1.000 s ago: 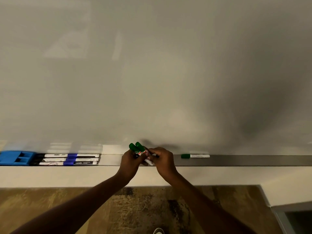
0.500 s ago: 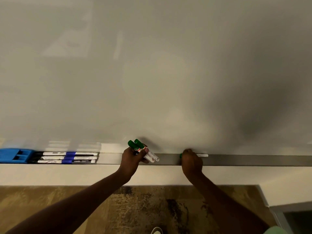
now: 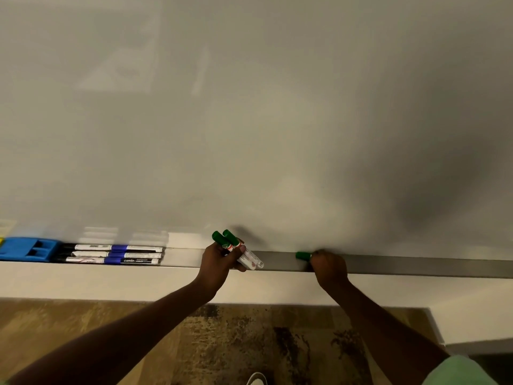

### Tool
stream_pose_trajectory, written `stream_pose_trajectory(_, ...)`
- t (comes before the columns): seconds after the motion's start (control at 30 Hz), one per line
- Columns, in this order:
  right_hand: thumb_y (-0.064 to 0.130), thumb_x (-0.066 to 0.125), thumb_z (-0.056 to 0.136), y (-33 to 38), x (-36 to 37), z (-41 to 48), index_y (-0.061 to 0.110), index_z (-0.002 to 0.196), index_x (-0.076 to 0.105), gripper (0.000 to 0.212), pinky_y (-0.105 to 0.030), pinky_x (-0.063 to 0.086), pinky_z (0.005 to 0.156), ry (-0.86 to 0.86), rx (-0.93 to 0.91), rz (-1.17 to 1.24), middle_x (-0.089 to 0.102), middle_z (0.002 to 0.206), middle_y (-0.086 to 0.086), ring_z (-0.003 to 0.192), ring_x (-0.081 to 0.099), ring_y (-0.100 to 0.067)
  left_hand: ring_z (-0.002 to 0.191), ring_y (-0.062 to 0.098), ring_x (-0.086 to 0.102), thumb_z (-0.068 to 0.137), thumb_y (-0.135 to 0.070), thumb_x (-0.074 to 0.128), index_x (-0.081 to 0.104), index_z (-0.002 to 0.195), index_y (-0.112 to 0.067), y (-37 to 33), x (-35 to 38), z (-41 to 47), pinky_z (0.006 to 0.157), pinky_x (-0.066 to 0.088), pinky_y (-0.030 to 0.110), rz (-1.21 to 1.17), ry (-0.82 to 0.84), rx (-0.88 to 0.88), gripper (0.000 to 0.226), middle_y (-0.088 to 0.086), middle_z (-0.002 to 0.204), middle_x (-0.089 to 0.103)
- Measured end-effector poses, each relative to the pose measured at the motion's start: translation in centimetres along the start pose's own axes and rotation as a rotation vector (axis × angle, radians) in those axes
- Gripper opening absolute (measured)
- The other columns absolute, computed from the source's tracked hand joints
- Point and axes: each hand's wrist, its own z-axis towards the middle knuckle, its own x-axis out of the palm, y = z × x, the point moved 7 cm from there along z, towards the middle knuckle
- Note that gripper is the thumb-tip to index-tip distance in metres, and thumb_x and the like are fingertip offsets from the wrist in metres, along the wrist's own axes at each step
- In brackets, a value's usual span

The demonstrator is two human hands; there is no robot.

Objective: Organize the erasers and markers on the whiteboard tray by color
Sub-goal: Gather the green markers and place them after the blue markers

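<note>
My left hand [image 3: 219, 262] grips two green-capped markers [image 3: 236, 247] above the grey whiteboard tray [image 3: 416, 266], caps pointing up and left. My right hand [image 3: 329, 269] is closed over a third green marker [image 3: 303, 256] lying on the tray; only its green cap shows left of my fingers. At the tray's left end lie three markers with blue bands [image 3: 116, 254] side by side, and a blue eraser [image 3: 29, 249] sits just left of them.
The blank whiteboard [image 3: 249, 120] fills the upper view. A white ledge [image 3: 111, 282] runs below the tray, with patterned floor underneath. A yellow sliver shows at the far left edge [image 3: 1, 241].
My right hand left the bundle in my left hand, moved right along the tray and closed over the lone green marker. My left hand stayed put with its two markers.
</note>
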Motion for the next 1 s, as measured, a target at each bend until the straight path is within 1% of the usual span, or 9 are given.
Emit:
stream_pose_trajectory(0.1, 0.016, 0.057, 0.093, 0.5, -0.7, 0.3, 0.011, 0.104, 0.067, 0.016, -0.034, 0.053, 0.084, -0.013, -0.057, 0.036, 0.068, 0.109, -0.007, 0.101, 0.065, -0.025, 0.064, 0.031, 0.070, 0.089, -0.008, 0.065, 0.065, 0.099, -0.003, 0.0, 0.0, -0.2, 0.056, 0.056, 0.027, -0.006, -0.001, 0.002, 0.011, 0.019, 0.084, 0.074)
stream_pose_trajectory(0.13, 0.016, 0.068, 0.086, 0.7, -1.5, 0.3, 0.011, 0.095, 0.071, 0.011, -0.032, 0.056, 0.076, -0.072, -0.072, 0.042, 0.071, 0.098, -0.007, 0.091, 0.069, -0.024, 0.062, 0.030, 0.070, 0.089, -0.009, 0.065, 0.065, 0.099, -0.003, 0.0, 0.0, -0.2, 0.055, 0.055, 0.024, -0.003, -0.003, 0.003, 0.012, 0.019, 0.083, 0.074)
stream_pose_trajectory(0.2, 0.016, 0.090, 0.058, 1.6, -2.8, 0.1, 0.011, 0.072, 0.074, 0.022, -0.026, 0.056, 0.052, -0.201, -0.110, 0.112, 0.072, 0.070, -0.005, 0.061, 0.069, -0.021, 0.060, 0.029, 0.070, 0.089, -0.009, 0.065, 0.065, 0.098, -0.003, -0.1, -0.1, -0.3, 0.054, 0.054, 0.023, 0.002, -0.006, 0.003, 0.011, 0.017, 0.082, 0.074)
stream_pose_trajectory(0.27, 0.014, 0.094, 0.050, 3.4, -4.5, -0.3, 0.010, 0.069, 0.076, 0.026, -0.023, 0.052, 0.043, -0.346, -0.178, 0.278, 0.069, 0.061, -0.003, 0.050, 0.065, -0.019, 0.062, 0.030, 0.070, 0.089, -0.009, 0.066, 0.065, 0.098, -0.004, -0.1, -0.1, -0.2, 0.056, 0.056, 0.026, 0.005, -0.003, 0.001, 0.011, 0.016, 0.083, 0.075)
stream_pose_trajectory(0.4, 0.009, 0.081, 0.068, 7.0, -7.7, -1.0, 0.005, 0.090, 0.074, 0.023, -0.025, 0.053, 0.055, -0.494, -0.241, 0.671, 0.066, 0.074, -0.008, 0.066, 0.063, -0.021, 0.063, 0.031, 0.071, 0.089, -0.010, 0.066, 0.065, 0.099, -0.003, -0.4, -0.2, -0.2, 0.058, 0.058, 0.029, -0.002, -0.008, -0.002, 0.013, 0.015, 0.082, 0.075)
stream_pose_trajectory(0.5, 0.003, 0.070, 0.082, 9.2, -9.3, -1.6, 0.000, 0.102, 0.068, 0.021, -0.027, 0.053, 0.067, -0.458, -0.297, 0.973, 0.060, 0.088, -0.013, 0.079, 0.059, -0.020, 0.061, 0.032, 0.070, 0.088, -0.011, 0.066, 0.065, 0.099, -0.002, -0.9, -0.4, -0.3, 0.057, 0.058, 0.031, -0.025, -0.027, -0.002, 0.014, 0.015, 0.080, 0.075)
stream_pose_trajectory(0.6, 0.006, 0.060, 0.092, 9.9, -10.3, -1.8, 0.002, 0.114, 0.063, 0.023, -0.025, 0.054, 0.073, -0.443, -0.286, 1.180, 0.056, 0.099, -0.012, 0.085, 0.059, -0.017, 0.062, 0.035, 0.070, 0.089, -0.018, 0.067, 0.066, 0.097, -0.005, -1.9, -0.7, -0.3, 0.058, 0.054, 0.032, 0.003, -0.028, 0.031, 0.015, 0.014, 0.082, 0.075)
stream_pose_trajectory(0.8, 0.015, 0.048, 0.100, 11.3, -11.2, -1.9, 0.006, 0.125, 0.058, 0.029, -0.005, 0.049, 0.073, -0.376, -0.304, 1.246, 0.055, 0.111, -0.011, 0.095, 0.058, -0.010, 0.061, 0.035, 0.070, 0.088, -0.020, 0.068, 0.068, 0.097, -0.005, -3.1, -1.1, -0.3, 0.052, 0.052, 0.027, 0.006, 0.020, 0.051, 0.018, 0.017, 0.085, 0.075)
stream_pose_trajectory(1.0, 0.013, 0.048, 0.100, 12.6, -12.2, -2.2, 0.011, 0.125, 0.060, 0.028, -0.010, 0.049, 0.077, -0.357, -0.337, 1.303, 0.060, 0.108, -0.010, 0.094, 0.061, -0.011, 0.061, 0.036, 0.070, 0.086, -0.019, 0.070, 0.067, 0.098, -0.002, -3.2, -1.4, -0.4, 0.049, 0.051, 0.025, 0.025, 0.017, 0.043, 0.021, 0.018, 0.081, 0.074)
